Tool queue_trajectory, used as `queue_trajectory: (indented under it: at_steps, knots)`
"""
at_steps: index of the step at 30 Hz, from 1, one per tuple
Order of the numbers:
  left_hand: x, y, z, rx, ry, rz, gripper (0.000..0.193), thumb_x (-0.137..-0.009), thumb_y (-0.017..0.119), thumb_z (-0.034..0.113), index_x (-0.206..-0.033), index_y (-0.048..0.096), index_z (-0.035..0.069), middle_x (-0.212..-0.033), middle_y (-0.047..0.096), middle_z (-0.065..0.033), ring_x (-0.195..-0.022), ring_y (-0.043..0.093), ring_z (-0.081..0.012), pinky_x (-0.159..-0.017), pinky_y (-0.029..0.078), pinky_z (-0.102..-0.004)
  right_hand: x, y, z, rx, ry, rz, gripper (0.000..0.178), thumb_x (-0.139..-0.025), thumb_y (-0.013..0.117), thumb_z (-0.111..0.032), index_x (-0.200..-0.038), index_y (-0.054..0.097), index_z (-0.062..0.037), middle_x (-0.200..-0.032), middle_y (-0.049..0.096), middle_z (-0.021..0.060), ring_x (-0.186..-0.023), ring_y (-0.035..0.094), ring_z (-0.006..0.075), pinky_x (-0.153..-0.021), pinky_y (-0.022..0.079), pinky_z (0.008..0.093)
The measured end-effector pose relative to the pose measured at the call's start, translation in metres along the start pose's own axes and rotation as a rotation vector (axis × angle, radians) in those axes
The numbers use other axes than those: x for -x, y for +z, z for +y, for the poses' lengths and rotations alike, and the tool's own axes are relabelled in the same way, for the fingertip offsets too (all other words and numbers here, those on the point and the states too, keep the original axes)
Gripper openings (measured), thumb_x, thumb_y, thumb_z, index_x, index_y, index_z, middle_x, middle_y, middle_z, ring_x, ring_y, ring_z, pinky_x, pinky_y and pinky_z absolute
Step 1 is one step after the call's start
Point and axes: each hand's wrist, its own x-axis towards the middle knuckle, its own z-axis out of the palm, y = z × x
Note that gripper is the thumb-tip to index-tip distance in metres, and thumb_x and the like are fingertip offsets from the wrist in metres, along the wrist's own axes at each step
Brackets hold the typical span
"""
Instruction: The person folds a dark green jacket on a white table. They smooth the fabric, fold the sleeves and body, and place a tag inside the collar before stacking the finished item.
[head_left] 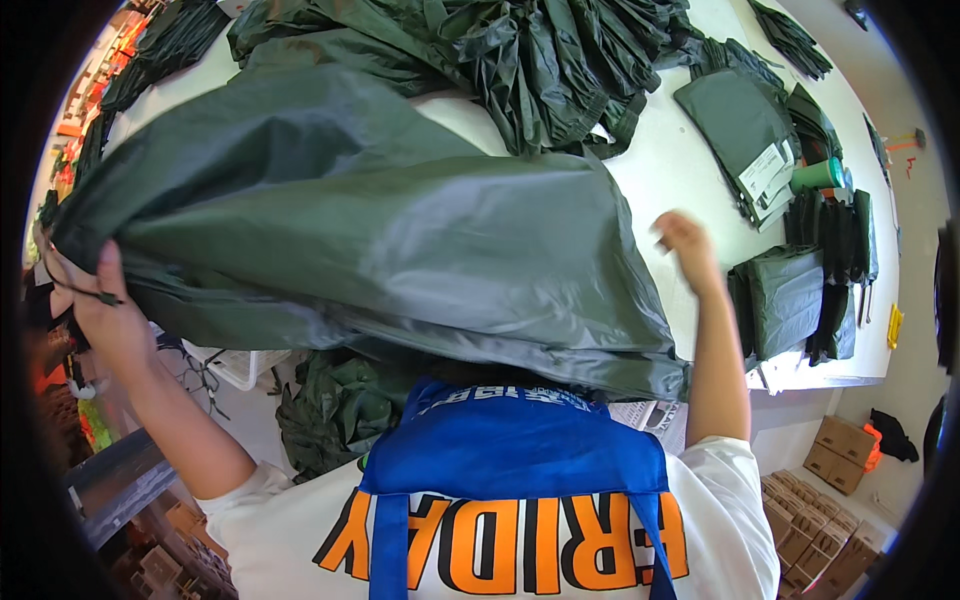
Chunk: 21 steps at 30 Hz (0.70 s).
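A large dark green waterproof garment is spread across the near side of the table, its surface smooth and shiny with folds toward the left. At the left end, my left hand grips the garment, thumb on top, and a thin dark cord hangs by the wrist. My right hand is over the white table just past the garment's right edge, apart from the cloth. Its fingers are curled in, slightly blurred, and nothing shows in them.
A heap of similar dark green garments lies at the far side of the white table. Folded garments with a white label, a green roll and stacked packs stand at right. Cardboard boxes are on the floor.
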Motion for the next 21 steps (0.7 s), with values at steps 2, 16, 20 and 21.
queue_trajectory:
  at_steps: [2, 16, 20, 21]
  knots:
    - [-0.031, -0.001, -0.02, 0.126, 0.049, -0.008, 0.034, -0.093, 0.058, 0.009, -0.125, 0.055, -0.002, -0.119, 0.06, -0.0088, -0.106, 0.055, -0.0147, -0.094, 0.041, -0.0253, -0.012, -0.045, -0.031, -0.036, -0.225, 0.329, 0.016, -0.094, 0.051, -0.016, -0.095, 0.062, -0.0036, -0.069, 0.054, -0.0003, -0.065, 0.05, 0.0081, -0.061, 0.04, 0.0233]
    - [-0.116, 0.048, -0.083, 0.192, -0.355, -0.277, 0.036, -0.093, 0.06, 0.028, -0.117, 0.061, 0.001, -0.107, 0.064, -0.0057, -0.092, 0.061, -0.0131, -0.082, 0.048, -0.0271, 0.139, -0.042, 0.03, 0.454, 0.248, -0.44, 0.049, -0.065, 0.076, -0.011, -0.11, 0.06, -0.0016, -0.1, 0.065, 0.0134, -0.093, 0.06, 0.0249, -0.085, 0.045, 0.0356]
    - [-0.148, 0.074, -0.093, 0.248, -0.379, -0.385, 0.036, -0.093, 0.059, 0.03, -0.115, 0.06, 0.001, -0.102, 0.065, -0.007, -0.086, 0.062, -0.0136, -0.075, 0.05, -0.0272, 0.075, -0.088, 0.006, 0.51, -0.169, 0.535, 0.023, -0.084, 0.06, -0.012, -0.104, 0.063, -0.0015, -0.097, 0.063, 0.0136, -0.092, 0.06, 0.0275, -0.085, 0.046, 0.036]
    - [-0.146, 0.082, -0.091, 0.228, -0.362, -0.392, 0.036, -0.093, 0.059, 0.03, -0.115, 0.06, 0.001, -0.103, 0.064, -0.0066, -0.088, 0.061, -0.0133, -0.078, 0.049, -0.0269, 0.062, -0.075, -0.022, 1.04, -0.404, 0.911, 0.023, -0.084, 0.062, -0.014, -0.106, 0.062, -0.0064, -0.1, 0.062, 0.0144, -0.091, 0.06, 0.0308, -0.077, 0.048, 0.0378]
